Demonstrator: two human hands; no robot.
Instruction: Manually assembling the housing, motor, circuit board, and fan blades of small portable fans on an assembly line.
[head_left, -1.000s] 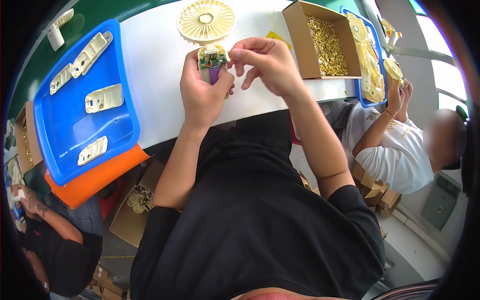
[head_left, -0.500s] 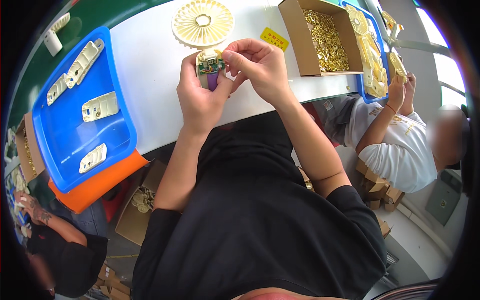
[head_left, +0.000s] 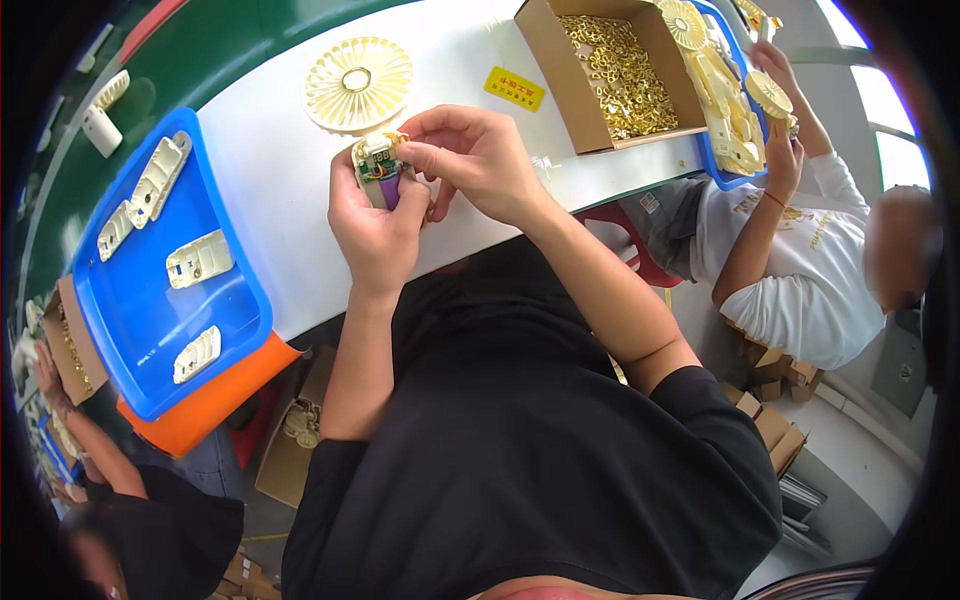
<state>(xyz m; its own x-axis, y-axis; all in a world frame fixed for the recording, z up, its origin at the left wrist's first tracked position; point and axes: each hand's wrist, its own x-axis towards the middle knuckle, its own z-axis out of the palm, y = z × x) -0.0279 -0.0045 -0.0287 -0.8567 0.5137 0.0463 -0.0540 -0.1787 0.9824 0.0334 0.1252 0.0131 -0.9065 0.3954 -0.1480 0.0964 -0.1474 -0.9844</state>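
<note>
My left hand (head_left: 375,240) is wrapped round the cream handle of a small fan, at the table's near side. The handle is open, with a green circuit board (head_left: 374,168) and a purple battery cell (head_left: 390,193) showing. Beyond it lies the round cream fan grille (head_left: 328,88), seemingly joined to the handle's top. My right hand (head_left: 487,168) is closed, thumb and forefinger pressed together at the right edge of the board. Whatever sits between those fingertips is hidden.
A blue tray (head_left: 262,290) with several cream handle shells (head_left: 200,260) stands at the left. A cardboard box (head_left: 560,95) of small gold parts is at the right, near a yellow card (head_left: 514,89). One person (head_left: 800,240) works at the right, another (head_left: 160,520) at lower left.
The view has shifted, so the table's things sit differently in the picture. Both hands keep hold at the handle, which is tilted a little more. The co-worker at the right has raised a fan part.
</note>
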